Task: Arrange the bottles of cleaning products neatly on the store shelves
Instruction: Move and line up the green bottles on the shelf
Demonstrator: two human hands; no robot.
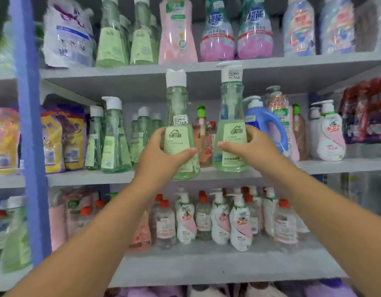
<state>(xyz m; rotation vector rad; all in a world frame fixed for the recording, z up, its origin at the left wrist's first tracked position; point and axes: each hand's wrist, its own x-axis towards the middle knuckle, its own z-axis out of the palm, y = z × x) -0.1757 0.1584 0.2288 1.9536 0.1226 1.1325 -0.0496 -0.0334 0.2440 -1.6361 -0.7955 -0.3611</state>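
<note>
Two tall clear green conical bottles, one [181,133] clasped by the left hand [164,155] and the other [231,129] by the right hand [253,147], are held at the middle grey shelf's front edge [112,177], not yet placed.

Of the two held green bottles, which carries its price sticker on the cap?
The green bottle in the right hand; the left hand's bottle wears its sticker on the neck.

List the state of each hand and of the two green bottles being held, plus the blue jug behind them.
left hand: grips the left green bottle around its body.
right hand: grips the right green bottle around its body.
left green bottle: upright, white cap on, held.
right green bottle: upright, white cap on, held.
blue jug: standing on the middle shelf, pump top on.
</note>
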